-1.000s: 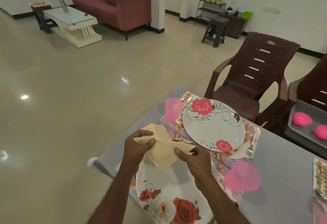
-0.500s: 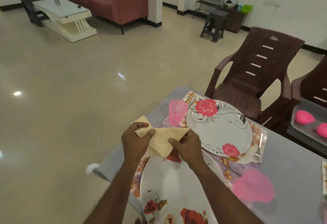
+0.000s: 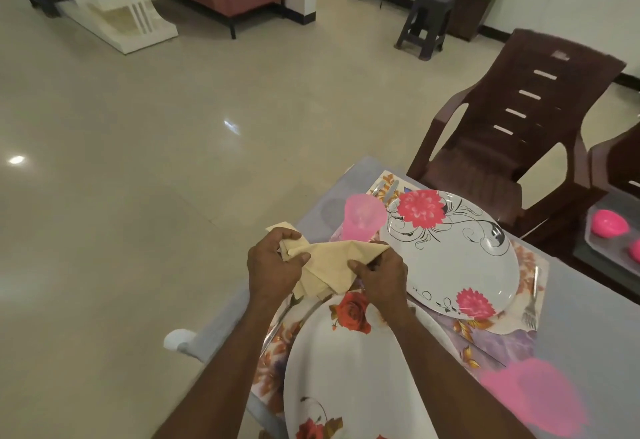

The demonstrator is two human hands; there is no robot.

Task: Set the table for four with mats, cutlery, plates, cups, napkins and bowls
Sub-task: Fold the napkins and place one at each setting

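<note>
Both hands pinch a cream napkin (image 3: 329,265) above the table's near left edge: left hand (image 3: 273,270) grips one bunched end, right hand (image 3: 382,277) the other, apparently to fold it. It hangs over the near plate (image 3: 346,376), likely its destination.

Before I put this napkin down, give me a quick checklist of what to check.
1. Napkin held by both hands: ok, left hand and right hand pinch it.
2. Fold finished: cannot tell, it looks bunched.
3. Near plate bare for it: ok.
4. Far plate on its mat: ok.
5. Fork beside the far plate: ok.
6. Pink cup clear of the hands: ok, though close behind the napkin.
</note>
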